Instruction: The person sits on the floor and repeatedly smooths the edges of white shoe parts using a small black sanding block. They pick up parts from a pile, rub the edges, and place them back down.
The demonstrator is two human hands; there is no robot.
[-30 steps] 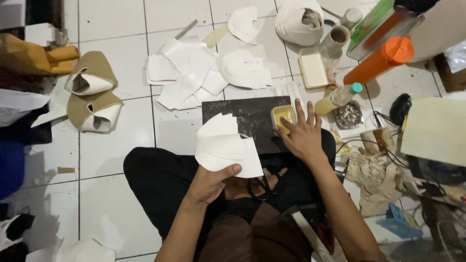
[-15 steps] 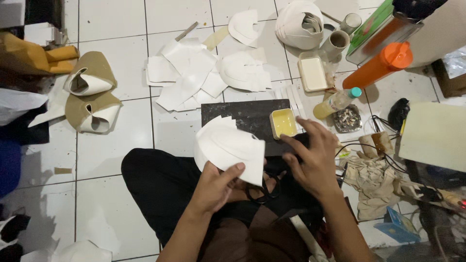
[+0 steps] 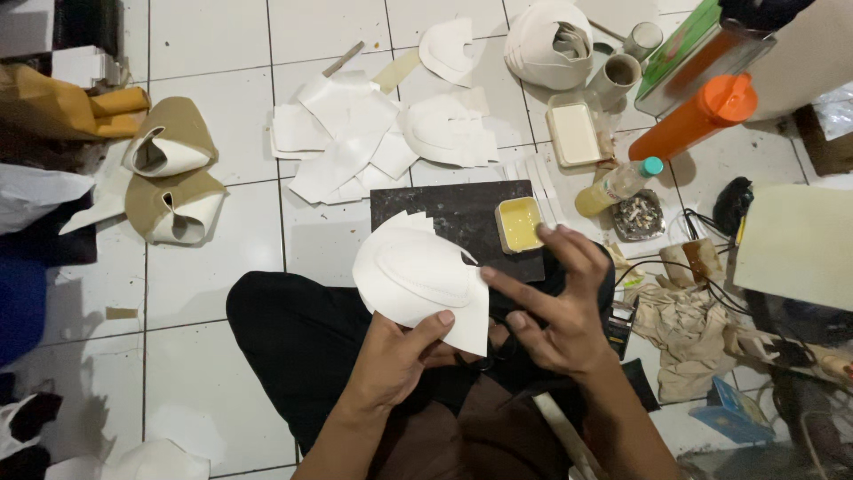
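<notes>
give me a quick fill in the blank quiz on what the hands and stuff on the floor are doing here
1. The left hand holds a curved ____ shaped piece.
2. The small rectangular tray of yellow paste sits on a ____ slab.
3. The tall plastic bottle lying at upper right is ____.
4. The right hand holds ____.

Missing words: white; black; orange; nothing

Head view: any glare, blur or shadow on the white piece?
Head view: the white shaped piece in the left hand is sharp and evenly lit, no glare; the right hand looks slightly soft; the right edge is dim.
</notes>
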